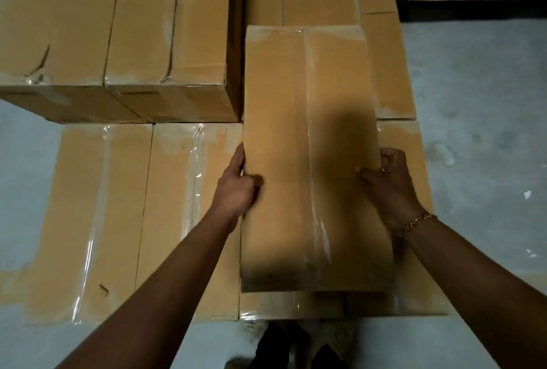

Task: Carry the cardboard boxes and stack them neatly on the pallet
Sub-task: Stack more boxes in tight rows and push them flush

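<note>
Shoes [281, 342] show at the near edge on the grey floor [473, 87], and from my remote seat I see both bare forearms reaching away from me. My left hand [236, 182] grips the left long edge of a box [296, 131], thumb on its top and fingers down its side. My right hand [390, 179], with a bracelet [417, 223] at the wrist, grips the right long edge, thumb on top and fingers curled round it. That box is long, taped along its middle, and lies lengthwise from near to far over a layer of low boxes [118, 220]; I cannot tell whether it touches them. More low boxes show to its left, right and far side. A taller stack [118, 19] stands far left, just beside the held box's far end.
</note>
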{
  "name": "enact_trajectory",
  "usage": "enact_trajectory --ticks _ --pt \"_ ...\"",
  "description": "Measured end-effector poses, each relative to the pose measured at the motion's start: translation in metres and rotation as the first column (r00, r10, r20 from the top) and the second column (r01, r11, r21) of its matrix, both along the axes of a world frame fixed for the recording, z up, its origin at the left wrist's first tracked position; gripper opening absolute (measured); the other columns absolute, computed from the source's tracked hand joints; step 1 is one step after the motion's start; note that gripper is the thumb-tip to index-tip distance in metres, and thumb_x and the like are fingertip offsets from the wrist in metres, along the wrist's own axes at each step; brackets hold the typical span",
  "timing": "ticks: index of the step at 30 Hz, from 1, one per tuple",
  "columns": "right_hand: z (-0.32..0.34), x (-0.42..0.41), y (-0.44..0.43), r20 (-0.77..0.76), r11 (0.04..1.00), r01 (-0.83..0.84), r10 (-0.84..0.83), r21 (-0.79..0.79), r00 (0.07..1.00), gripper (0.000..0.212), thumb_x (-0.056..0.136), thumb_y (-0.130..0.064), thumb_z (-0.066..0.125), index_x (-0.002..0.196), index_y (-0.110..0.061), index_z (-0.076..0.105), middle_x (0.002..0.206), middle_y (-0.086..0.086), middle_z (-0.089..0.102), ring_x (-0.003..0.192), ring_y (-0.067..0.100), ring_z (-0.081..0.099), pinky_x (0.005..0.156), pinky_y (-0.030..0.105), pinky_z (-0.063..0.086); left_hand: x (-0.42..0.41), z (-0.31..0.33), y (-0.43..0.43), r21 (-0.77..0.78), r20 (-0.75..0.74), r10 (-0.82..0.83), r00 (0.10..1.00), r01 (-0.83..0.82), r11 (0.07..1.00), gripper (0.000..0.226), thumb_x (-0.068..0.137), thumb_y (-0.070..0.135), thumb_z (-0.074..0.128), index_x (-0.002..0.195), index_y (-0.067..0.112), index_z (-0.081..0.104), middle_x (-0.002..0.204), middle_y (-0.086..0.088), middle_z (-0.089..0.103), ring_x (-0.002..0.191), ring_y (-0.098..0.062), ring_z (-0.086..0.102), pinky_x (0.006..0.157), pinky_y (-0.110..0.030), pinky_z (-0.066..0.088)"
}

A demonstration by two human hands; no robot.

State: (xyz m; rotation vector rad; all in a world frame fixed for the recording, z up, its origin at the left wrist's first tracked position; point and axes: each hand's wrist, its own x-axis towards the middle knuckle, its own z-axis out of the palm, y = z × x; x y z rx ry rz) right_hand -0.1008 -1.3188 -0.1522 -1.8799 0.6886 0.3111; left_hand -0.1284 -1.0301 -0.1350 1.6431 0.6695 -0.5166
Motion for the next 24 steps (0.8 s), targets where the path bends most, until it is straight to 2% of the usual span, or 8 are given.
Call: enact_trajectory --ticks 3,7,10,14,16,18,21,24 --pt "-0.005 0.02 0.011 0.013 0.999 0.008 -0.009 0.031 1.0 0.05 0.058 -0.041 0.079 0.094 -0.056 0.048 0.119 -0.008 0.07 0.1 0.025 0.072 0.085 0.058 0.059 0.017 -0.005 0.01 0.016 0.039 -0.015 0.999 0.014 1.0 0.086 0.069 0.015 0.055 0.142 0.059 0.044 0.133 0.018 0.065 0.12 -0.02 0.062 0.103 -0.048 0.053" --pt "-0.005 0.056 0.022 0.012 0.998 -0.057 0.057 0.008 0.998 0.058 0.055 -0.043 0.077 0.105 -0.043 0.047 0.124 -0.004 0.067 0.106 0.026 0.069 0.092 0.056 0.056 0.045 -0.014 0.021 0.039 0.075 0.016 0.997 -0.019 0.999 0.085 0.071 0.015 0.056 0.144 0.056 0.043 0.133 0.013 0.066 0.117 -0.022 0.063 0.104 -0.049 0.052" --pt "-0.007 0.089 0.027 0.027 0.985 -0.17 0.169 0.006 0.985 0.061 0.067 -0.03 0.076 0.119 -0.031 0.044 0.132 0.002 0.06 0.114 0.027 0.064 0.097 0.052 0.055 0.068 -0.019 0.023 0.06 0.102 0.064 0.993 -0.07 0.996 0.085 0.08 0.013 0.06 0.153 0.05 0.037 0.14 0.004 0.061 0.115 -0.025 0.063 0.102 -0.044 0.054" --pt "-0.018 0.109 0.019 0.015 0.953 -0.294 0.294 0.067 0.956 0.056 0.074 -0.022 0.071 0.121 -0.028 0.042 0.127 -0.001 0.063 0.107 0.02 0.065 0.095 0.049 0.056 0.075 -0.031 0.018 0.086 0.101 0.098 0.99 -0.107 0.991 0.085 0.069 0.026 0.07 0.142 0.057 0.041 0.126 -0.001 0.067 0.108 -0.036 0.067 0.093 -0.052 0.058" --pt "-0.022 0.106 0.006 0.021 0.931 -0.351 0.351 0.102 0.936 0.064 0.071 -0.024 0.071 0.127 -0.029 0.041 0.128 -0.005 0.064 0.108 0.018 0.065 0.094 0.049 0.056 0.069 -0.025 0.007 0.129 0.13 0.104 0.986 -0.121 0.984 0.083 0.068 0.029 0.077 0.141 0.052 0.045 0.123 0.003 0.068 0.108 -0.032 0.067 0.097 -0.055 0.056" --pt "-0.019 0.101 -0.004 0.022 0.883 -0.45 0.452 0.133 0.892 0.072 0.075 -0.023 0.075 0.137 -0.03 0.038 0.134 -0.007 0.061 0.11 0.016 0.063 0.091 0.043 0.055 0.056 -0.016 -0.005 0.18 0.154 0.107 0.982 -0.135 0.974 0.08 0.077 0.026 0.082 0.147 0.037 0.044 0.122 0.008 0.066 0.113 -0.024 0.063 0.105 -0.048 0.052" --pt "-0.005 0.086 -0.018 0.006 0.78 -0.612 0.616 0.129 0.787 0.087 0.085 -0.022 0.08 0.153 -0.029 0.026 0.14 -0.013 0.048 0.122 0.012 0.053 0.099 0.034 0.047 0.018 -0.011 -0.009 0.232 0.058 0.128 0.99 -0.138 0.963 0.11 0.072 0.045 0.087 0.161 0.033 0.024 0.153 0.002 0.051 0.135 -0.023 0.052 0.116 -0.046 0.041" --pt "0.006 0.05 -0.03 -0.052 0.705 -0.695 0.706 0.139 0.706 0.112 0.082 -0.027 0.084 0.162 -0.028 0.005 0.149 -0.011 0.039 0.13 0.008 0.041 0.104 0.032 0.041 -0.032 -0.008 -0.003 0.247 -0.045 0.048 0.998 -0.035 0.968 0.129 0.057 0.063 0.091 0.161 0.041 0.019 0.157 0.002 0.047 0.137 -0.023 0.052 0.113 -0.048 0.045"
